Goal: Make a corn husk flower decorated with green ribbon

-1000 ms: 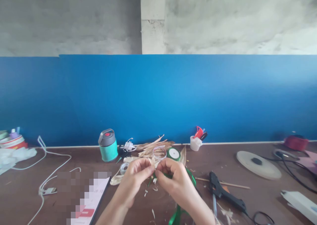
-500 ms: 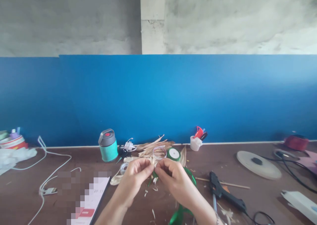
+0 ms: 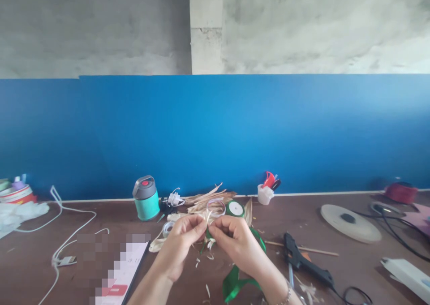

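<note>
My left hand [image 3: 186,233] pinches a small pale strip of dried husk [image 3: 207,216] between thumb and fingertips. My right hand [image 3: 231,235] is closed in a pinch just beside it, its fingertips almost touching the left ones; what lies between them is too small to make out. A bit of green shows below the fingertips. Green ribbon [image 3: 231,285] loops out under my right wrist, and its spool [image 3: 235,208] stands behind my right hand. Past my fingers lie a bundle of dried husks [image 3: 210,197] and a clear tape roll [image 3: 217,208].
A black glue gun [image 3: 307,262] and a thin stick [image 3: 302,248] lie to the right, near a round pale lid [image 3: 351,223]. Behind stand a turquoise jar [image 3: 147,204] and a white cup [image 3: 264,194] with scissors. White cables [image 3: 72,233] trail at left. A blue partition [image 3: 215,135] backs the table.
My right hand has shifted slightly away from my left fingertips, showing more of the pale husk strip. The green ribbon under my right wrist has moved up and left.
</note>
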Demonstrator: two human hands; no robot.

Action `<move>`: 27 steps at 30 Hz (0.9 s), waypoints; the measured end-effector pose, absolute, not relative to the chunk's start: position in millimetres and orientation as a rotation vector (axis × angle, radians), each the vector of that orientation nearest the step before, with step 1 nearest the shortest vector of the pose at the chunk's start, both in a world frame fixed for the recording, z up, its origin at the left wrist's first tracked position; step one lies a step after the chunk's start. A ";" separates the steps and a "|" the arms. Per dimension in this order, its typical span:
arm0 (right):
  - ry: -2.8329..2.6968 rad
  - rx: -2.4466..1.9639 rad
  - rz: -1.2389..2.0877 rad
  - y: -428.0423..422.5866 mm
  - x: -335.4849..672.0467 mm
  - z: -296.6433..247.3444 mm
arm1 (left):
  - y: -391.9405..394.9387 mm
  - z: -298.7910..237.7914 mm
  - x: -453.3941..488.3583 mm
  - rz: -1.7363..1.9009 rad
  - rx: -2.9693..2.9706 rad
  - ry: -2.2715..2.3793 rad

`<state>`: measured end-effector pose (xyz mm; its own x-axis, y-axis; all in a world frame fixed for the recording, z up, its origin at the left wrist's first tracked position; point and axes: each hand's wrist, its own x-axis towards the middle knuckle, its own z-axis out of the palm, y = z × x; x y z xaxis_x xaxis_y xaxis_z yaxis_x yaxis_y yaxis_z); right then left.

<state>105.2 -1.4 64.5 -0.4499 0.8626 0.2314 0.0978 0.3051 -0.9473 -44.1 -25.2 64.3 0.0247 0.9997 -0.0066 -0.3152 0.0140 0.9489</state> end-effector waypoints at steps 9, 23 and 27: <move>-1.569 -0.893 1.362 -1.2 99.6 63.5 | -24.9 60.9 -32.3 1.379 0.892 0.735; -1.568 -0.938 1.051 -2.9 100.6 61.4 | -24.6 55.1 -29.8 1.328 0.835 0.785; -1.546 -0.860 1.167 -3.1 101.7 66.9 | -25.3 59.1 -32.2 1.299 0.830 0.714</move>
